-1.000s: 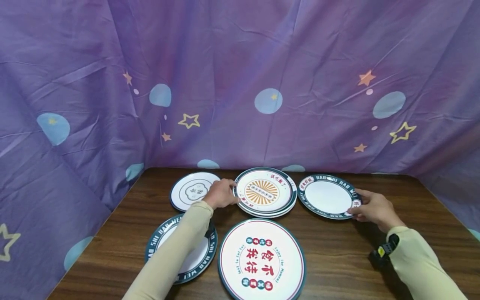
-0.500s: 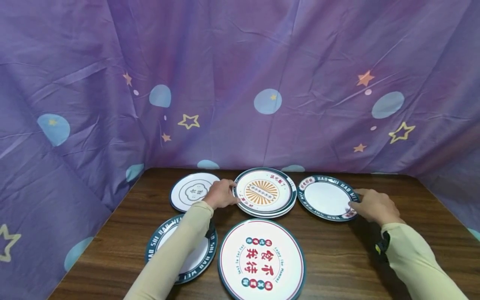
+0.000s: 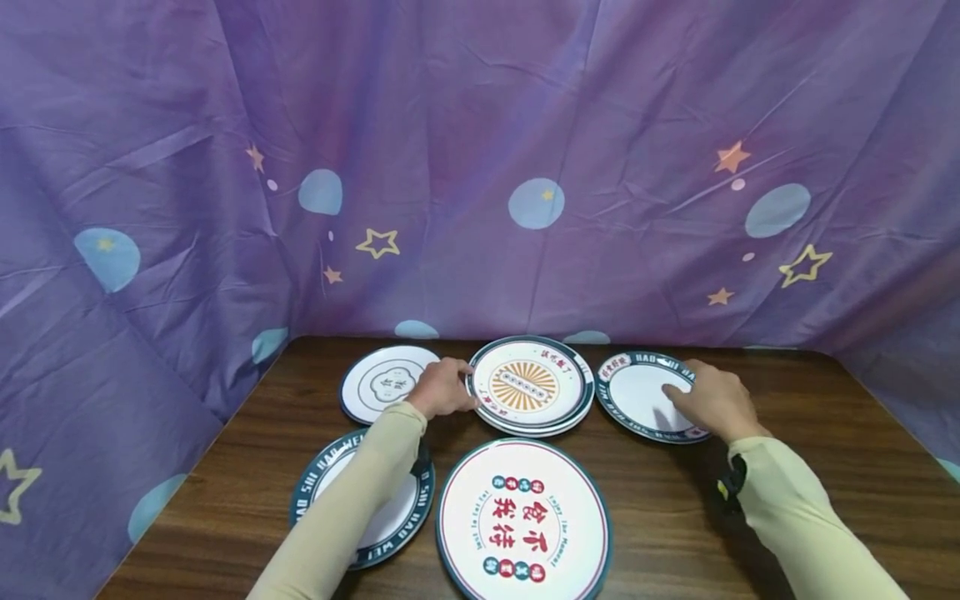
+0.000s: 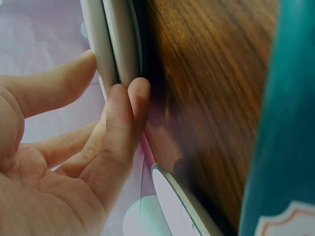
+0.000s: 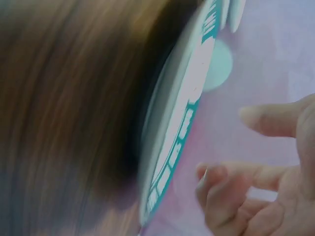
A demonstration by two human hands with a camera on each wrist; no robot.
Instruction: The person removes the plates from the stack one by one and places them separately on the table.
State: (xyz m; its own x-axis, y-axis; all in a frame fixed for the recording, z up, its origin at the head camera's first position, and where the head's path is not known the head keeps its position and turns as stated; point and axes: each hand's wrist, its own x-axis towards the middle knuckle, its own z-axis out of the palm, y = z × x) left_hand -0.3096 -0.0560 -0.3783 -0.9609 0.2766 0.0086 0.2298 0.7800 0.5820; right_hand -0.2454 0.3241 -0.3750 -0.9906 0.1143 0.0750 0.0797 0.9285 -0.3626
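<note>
The left hand [image 3: 446, 387] pinched the plate stack [image 3: 528, 386] at its nine o'clock rim, thumb on the upper edge, fingertips against the lower one. The right hand [image 3: 716, 400] had thumb and fingers well spread and gripped nothing, hovering over the three o'clock side of the right-hand plate [image 3: 641, 396], which lay at the stack's three o'clock, the rims close together. The large plate [image 3: 525, 521] lay at the stack's six o'clock, the small plate [image 3: 386, 383] at nine, and the bold-rimmed plate [image 3: 395, 508] at eight, partly under the left sleeve [image 3: 367, 483].

Lifted by one side, the stacked plates could have slid over each other, since their edges were offset and the grip was only on the rim. A careless push from the right hand might have knocked its plate against the stack; a dropped left forearm could have nudged the plate beneath.

The bold-rimmed plate read "HAO SHI HAO WEI"; the right-hand plate showed "HAO SHI" before the hand covered the rest. The large plate bore red characters, apparently 食不我待, with "Enjoy the" legible at two o'clock. The stack's red writing was too small to read surely
</note>
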